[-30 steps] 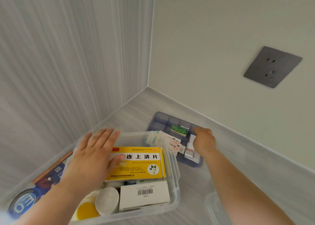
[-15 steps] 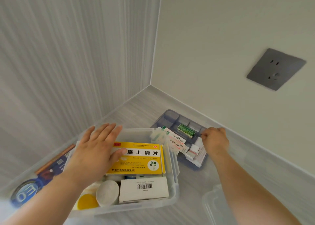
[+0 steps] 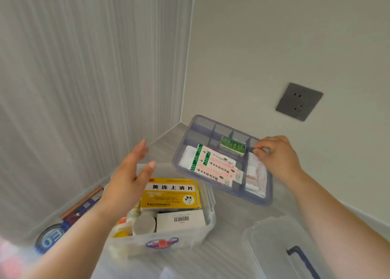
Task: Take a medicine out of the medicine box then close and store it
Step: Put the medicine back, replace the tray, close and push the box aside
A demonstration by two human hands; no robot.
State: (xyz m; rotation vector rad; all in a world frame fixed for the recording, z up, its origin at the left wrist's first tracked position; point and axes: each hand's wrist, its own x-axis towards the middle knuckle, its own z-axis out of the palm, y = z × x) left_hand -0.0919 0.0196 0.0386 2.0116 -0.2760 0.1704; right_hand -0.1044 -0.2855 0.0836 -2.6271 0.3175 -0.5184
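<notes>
A clear plastic medicine box (image 3: 196, 239) with a red cross badge stands open on the grey shelf, holding a yellow medicine carton (image 3: 172, 196), a white barcoded carton (image 3: 181, 220) and small bottles. My right hand (image 3: 276, 158) pinches the far right rim of a blue-grey divided tray (image 3: 200, 126), which hangs tilted in the air above and right of the box. In the tray lie plaster packets (image 3: 213, 166) and a small green packet (image 3: 233, 145). My left hand (image 3: 128, 179) hovers open above the box's left side, touching nothing.
The box's clear lid (image 3: 274, 236) with a dark handle lies at the lower right. Flat packs and a round blue item (image 3: 52, 235) lie left of the box. Walls meet in a corner behind; a grey socket (image 3: 298, 101) is on the right wall.
My right hand has lifted the divided tray off the shelf and tilted it. My left hand has risen off the yellow carton and now hovers open.
</notes>
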